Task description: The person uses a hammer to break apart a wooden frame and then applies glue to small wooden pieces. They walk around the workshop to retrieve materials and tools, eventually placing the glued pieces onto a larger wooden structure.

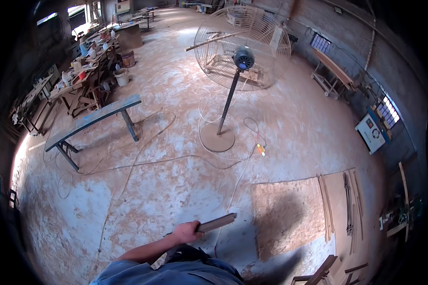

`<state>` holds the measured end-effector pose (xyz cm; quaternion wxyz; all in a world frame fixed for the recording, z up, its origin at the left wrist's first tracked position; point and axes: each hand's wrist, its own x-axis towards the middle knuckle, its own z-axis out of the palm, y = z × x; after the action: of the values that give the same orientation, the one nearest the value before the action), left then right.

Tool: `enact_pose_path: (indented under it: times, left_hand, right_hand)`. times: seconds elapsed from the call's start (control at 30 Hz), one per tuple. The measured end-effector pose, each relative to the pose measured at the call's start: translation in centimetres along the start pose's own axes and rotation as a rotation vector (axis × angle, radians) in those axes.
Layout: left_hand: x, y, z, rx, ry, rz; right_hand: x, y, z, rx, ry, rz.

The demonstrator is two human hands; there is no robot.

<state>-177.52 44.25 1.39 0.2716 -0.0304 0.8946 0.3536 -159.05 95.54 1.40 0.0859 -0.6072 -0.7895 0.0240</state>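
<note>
A: What is the person holding?

B: The left hand is wrapped around a long wooden strip, on the near side of the pedestal fan, well apart from its round base. The right hand is out of view, so I can't tell how it stands.

A: Why grip it there?

B: Both ends stick out past the fist, probably so the weight balances and one hand is enough.

A: And the loose strips?

B: Nearer than the fan and to its right, lying side by side along a brown sheet. I'd guess that keeps them flat and easy to pick up.

A: Any containers?

B: Left of the fan, a white bucket stands on the floor, just beside a brown drum. Farther left of it, a cluttered table carries bottles and a small red container.

A: What's in them?

B: Too small to tell. The fan's broad base presumably steadies its tall pole.
</note>
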Motion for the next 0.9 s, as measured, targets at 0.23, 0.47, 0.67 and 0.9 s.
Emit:
enact_pose_path:
  times: [0.23, 0.47, 0.67, 0.9]
  left_hand:
    - [2.3, -10.9, -0.5, 0.102, 0.03, -0.321]
    - [0.5, -21.9, 1.3, -0.025, 0.08, -0.621]
    - [-0.8, -23.4, 1.5, -0.08, 0.057, -0.732]
    - [0.3, -21.4, 1.6, -0.164, 0.023, -0.665]
  right_hand:
    - [-0.2, -4.6, -0.1, 0.01, -0.031, -0.024]
    - [-1.2, -6.6, -0.2, 0.011, -0.057, -0.004]
    - [-1.2, -6.9, -0.6, 0.004, -0.048, 0.029]
    - [-1.3, -8.3, -1.0, 0.009, -0.026, 0.05]
